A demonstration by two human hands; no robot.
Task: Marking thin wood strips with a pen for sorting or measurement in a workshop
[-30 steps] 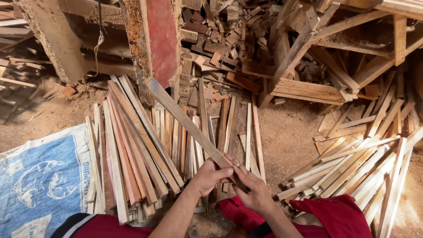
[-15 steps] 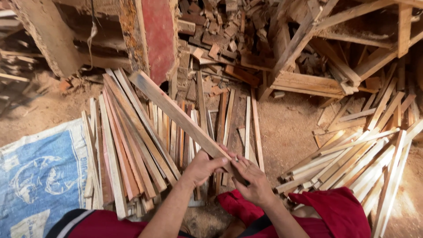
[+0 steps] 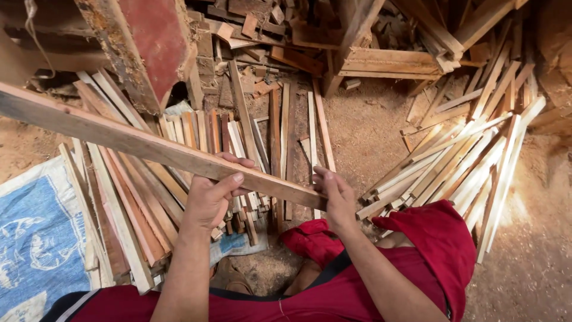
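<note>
I hold a long flat wooden slat lifted across the view, its far end reaching the left edge. My left hand grips it from below near its near end, thumb over the top. My right hand holds the very end of the slat, fingers pressed on its tip. Under the slat lies a pile of similar thin slats spread on the sawdust floor.
A second fan of pale slats lies at the right. A red machine frame and scrap wood offcuts stand behind. A blue printed sack covers the floor at left. My red-clothed knees are below.
The slat has swung up and leftward, its far end rising from the pile toward the left edge. Both hands stayed on its near end and came closer to the camera.
</note>
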